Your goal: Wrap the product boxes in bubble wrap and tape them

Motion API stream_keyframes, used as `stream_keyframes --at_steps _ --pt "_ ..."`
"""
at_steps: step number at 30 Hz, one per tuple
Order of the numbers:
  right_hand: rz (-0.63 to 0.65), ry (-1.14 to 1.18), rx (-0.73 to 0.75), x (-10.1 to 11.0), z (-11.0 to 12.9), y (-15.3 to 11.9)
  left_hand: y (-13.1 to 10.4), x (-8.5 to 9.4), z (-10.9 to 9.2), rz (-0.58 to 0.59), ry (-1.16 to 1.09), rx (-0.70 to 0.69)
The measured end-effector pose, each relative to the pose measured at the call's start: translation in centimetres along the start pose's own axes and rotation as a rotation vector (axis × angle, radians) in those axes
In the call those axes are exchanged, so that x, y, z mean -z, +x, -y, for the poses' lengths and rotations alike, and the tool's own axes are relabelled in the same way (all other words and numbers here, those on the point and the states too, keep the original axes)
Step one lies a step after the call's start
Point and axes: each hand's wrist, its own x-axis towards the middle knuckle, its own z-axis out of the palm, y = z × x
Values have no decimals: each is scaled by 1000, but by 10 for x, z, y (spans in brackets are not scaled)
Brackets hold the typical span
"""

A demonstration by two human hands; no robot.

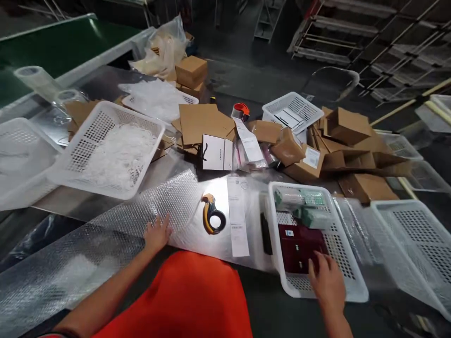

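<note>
My left hand [157, 234] rests with spread fingers on a sheet of bubble wrap [141, 206] that runs off to the lower left. My right hand [328, 277] reaches into a white perforated basket [352, 277], its fingers apart over the near right corner of the dark red boxes [299, 246]. Whether the fingertips press on them I cannot tell. Behind those boxes lie several green-and-white wrapped packs [315, 217]. Between my hands are a black-and-yellow tape dispenser [212, 216] and a long printed paper slip [237, 218], both flat on the table.
A white basket [151, 136] of shredded filler stands at left. Flattened cardboard [200, 122], a white paper bag [215, 152] and a red tape dispenser [240, 111] sit farther back. Brown cartons [347, 126] pile up at right, beside another white basket [398, 206].
</note>
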Motion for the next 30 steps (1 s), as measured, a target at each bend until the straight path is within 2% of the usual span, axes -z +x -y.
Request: stream_keyframes --at_steps 1,3,5,7,14,25,30 --pt "94 -32 55 -6 -20 -7 2 1 0 0 9 -27" --pt "288 -58 158 -21 -47 -15 7 2 3 -6 17 -63" --pt "426 -78 205 -34 -57 -15 14 4 10 -22 25 -50" --pt "484 -116 228 -41 -58 -12 20 7 18 -27 30 -3" --pt "489 -215 383 -39 -54 -4 27 16 38 9 -11 140" --pt "528 -107 550 -35 -57 5 31 7 47 36 -13 100" --pt "543 -146 497 -34 -49 4 34 8 45 15 5 88"
